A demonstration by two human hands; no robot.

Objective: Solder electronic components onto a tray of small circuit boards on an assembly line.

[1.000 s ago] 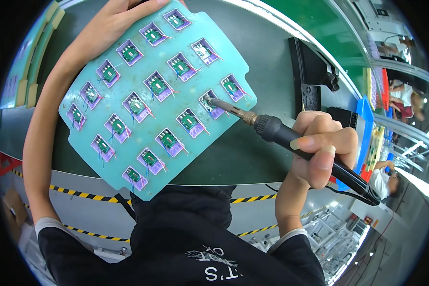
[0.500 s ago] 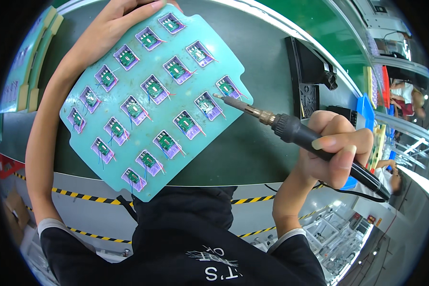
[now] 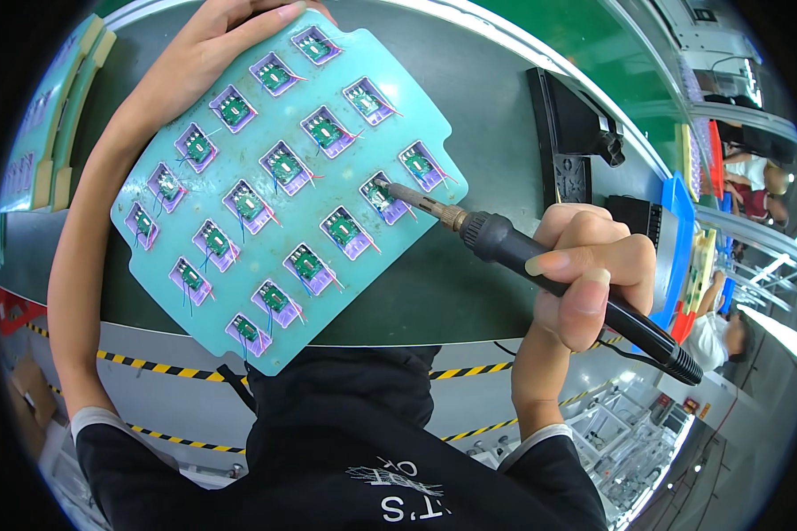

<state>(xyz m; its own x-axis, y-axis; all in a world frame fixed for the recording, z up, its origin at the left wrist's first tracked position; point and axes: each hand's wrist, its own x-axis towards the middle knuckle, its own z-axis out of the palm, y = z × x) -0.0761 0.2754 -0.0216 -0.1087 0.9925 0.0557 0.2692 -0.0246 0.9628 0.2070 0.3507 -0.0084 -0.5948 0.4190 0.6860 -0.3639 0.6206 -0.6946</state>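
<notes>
A teal tray (image 3: 429, 106) lies tilted on the bench, with several purple boxes in slots, each with a green circuit board and thin red and blue wires. My left hand (image 3: 226, 31) grips its far-left edge, thumb along the rim; the other fingertips are partly out of frame. In my right hand (image 3: 598, 265) is a black soldering iron (image 3: 514, 243), held like a pen. Its tip reaches into one purple box (image 3: 395, 212) near the tray's right side; whether it touches the board I cannot make out.
A black stand (image 3: 576, 128) sits right of the tray on the dark green bench (image 3: 496, 97), with a blue bin (image 3: 677, 226) beyond. Stacked teal trays (image 3: 49, 124) stand at the far left. The iron's cable hangs near my right wrist. Other people are at the far right.
My right hand has moved left with the soldering iron, and the tip has gone from above the box into it. The left hand and tray have barely moved.
</notes>
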